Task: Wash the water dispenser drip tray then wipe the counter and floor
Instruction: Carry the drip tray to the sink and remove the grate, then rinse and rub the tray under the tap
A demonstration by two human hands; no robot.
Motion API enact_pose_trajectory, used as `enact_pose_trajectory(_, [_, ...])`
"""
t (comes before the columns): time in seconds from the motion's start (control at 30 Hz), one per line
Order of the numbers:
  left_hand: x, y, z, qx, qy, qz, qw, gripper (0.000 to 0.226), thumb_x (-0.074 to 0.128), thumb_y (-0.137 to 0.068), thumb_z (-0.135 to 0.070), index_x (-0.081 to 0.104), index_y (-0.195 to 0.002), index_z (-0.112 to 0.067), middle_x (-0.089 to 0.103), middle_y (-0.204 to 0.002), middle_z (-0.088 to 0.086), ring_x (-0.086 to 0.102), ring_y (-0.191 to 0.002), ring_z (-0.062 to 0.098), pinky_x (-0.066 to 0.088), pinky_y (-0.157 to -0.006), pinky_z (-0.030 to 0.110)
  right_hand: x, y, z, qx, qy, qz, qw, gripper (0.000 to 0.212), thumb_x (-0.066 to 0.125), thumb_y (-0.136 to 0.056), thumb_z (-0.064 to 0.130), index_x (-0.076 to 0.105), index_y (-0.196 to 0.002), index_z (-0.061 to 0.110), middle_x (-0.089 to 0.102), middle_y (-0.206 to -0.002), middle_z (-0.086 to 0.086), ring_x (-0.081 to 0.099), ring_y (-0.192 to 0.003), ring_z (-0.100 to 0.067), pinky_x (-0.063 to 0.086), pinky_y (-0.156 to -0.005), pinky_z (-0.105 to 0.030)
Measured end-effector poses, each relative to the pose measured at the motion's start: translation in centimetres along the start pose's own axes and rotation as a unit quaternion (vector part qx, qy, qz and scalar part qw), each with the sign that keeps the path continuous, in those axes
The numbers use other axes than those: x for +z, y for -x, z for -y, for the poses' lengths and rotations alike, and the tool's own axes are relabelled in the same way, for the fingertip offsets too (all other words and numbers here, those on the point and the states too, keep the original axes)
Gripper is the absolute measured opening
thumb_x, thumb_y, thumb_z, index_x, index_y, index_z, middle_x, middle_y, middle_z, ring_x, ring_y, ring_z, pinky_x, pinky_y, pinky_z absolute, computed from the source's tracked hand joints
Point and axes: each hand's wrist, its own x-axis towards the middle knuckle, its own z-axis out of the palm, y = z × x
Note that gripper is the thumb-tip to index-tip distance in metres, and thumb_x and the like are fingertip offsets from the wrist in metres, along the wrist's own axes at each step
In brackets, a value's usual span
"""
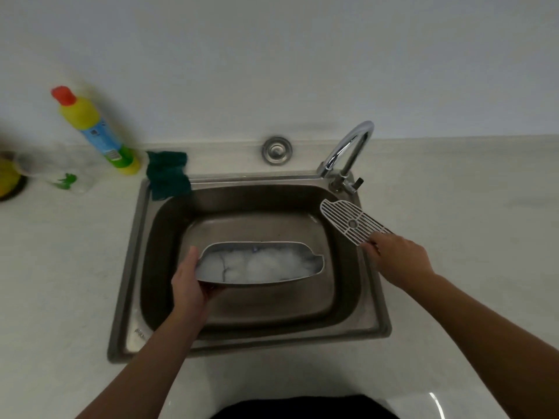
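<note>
My left hand (189, 285) grips the left end of the grey drip tray (314, 269), held tilted over the steel sink (130, 267). White crumpled tissue or foam (260, 264) fills the tray's inside. My right hand (399, 258) holds the slotted white tray grate (352, 222) by its near end, above the sink's right rim. The grate points toward the tap.
A chrome tap (348, 152) stands at the sink's back right. A green scouring sponge (168, 173) lies on the back left rim. A yellow detergent bottle (96, 131) with a red cap, a clear cup (57, 173) and a yellow object (7, 176) sit on the white counter at left.
</note>
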Motion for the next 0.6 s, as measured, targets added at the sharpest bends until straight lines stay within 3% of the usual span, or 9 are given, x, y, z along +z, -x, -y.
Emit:
enact_pose_trajectory(0.13, [0.3,1.6,0.3,0.039,-0.024,-0.045,0.998,0.068,0.071,-0.071,-0.073,0.066,-0.123,-0.029,0.069,-0.121,0.010,0.068,-0.110,0.034,0.065,-0.074,0.049,2.0,0.2,-3.8,0.052,0.029,-0.007,0.998,0.033,0.040,-0.104,0.055,0.058,-0.093,0.030,0.056,-0.080,0.008,0.057,-0.067,-0.014,0.043,-0.057,-0.029])
enact_pose_trajectory(0.3, [0.3,2.7,-0.7,0.093,-0.062,-0.058,0.992,0.034,0.067,-0.088,-0.061,0.062,-0.106,-0.032,0.062,-0.121,0.010,0.063,-0.111,0.033,0.062,-0.083,0.052,3.8,0.7,-5.1,0.083,-0.004,-0.040,0.996,0.027,0.043,-0.103,0.053,0.050,-0.089,0.031,0.053,-0.069,0.012,0.053,-0.057,-0.006,0.051,-0.055,-0.031])
enact_pose_trajectory(0.43, [0.9,3.5,-2.3,0.158,-0.106,-0.055,0.980,0.025,0.062,-0.095,-0.054,0.059,-0.102,-0.031,0.060,-0.116,0.009,0.063,-0.110,0.031,0.062,-0.080,0.050,4.4,1.2,-5.4,0.093,-0.023,-0.052,0.994,0.025,0.044,-0.103,0.052,0.047,-0.095,0.028,0.053,-0.068,0.011,0.053,-0.054,-0.007,0.054,-0.053,-0.031])
enact_pose_trajectory(0.53, [1.7,4.2,-3.9,0.208,-0.132,-0.036,0.969,0.042,0.064,-0.087,-0.062,0.061,-0.105,-0.024,0.062,-0.112,0.008,0.065,-0.107,0.028,0.063,-0.078,0.047,4.4,1.4,-5.7,0.088,-0.038,-0.051,0.994,0.022,0.047,-0.103,0.049,0.045,-0.097,0.028,0.055,-0.071,0.011,0.055,-0.055,-0.007,0.052,-0.052,-0.030])
enact_pose_trajectory(0.6, [2.3,4.8,-5.2,0.267,-0.174,-0.013,0.948,0.058,0.064,-0.081,-0.066,0.061,-0.108,-0.014,0.065,-0.106,0.008,0.068,-0.101,0.024,0.061,-0.070,0.037,3.9,1.4,-5.5,0.089,-0.068,-0.056,0.992,0.019,0.050,-0.103,0.046,0.044,-0.103,0.028,0.056,-0.077,0.011,0.056,-0.059,-0.009,0.046,-0.052,-0.029])
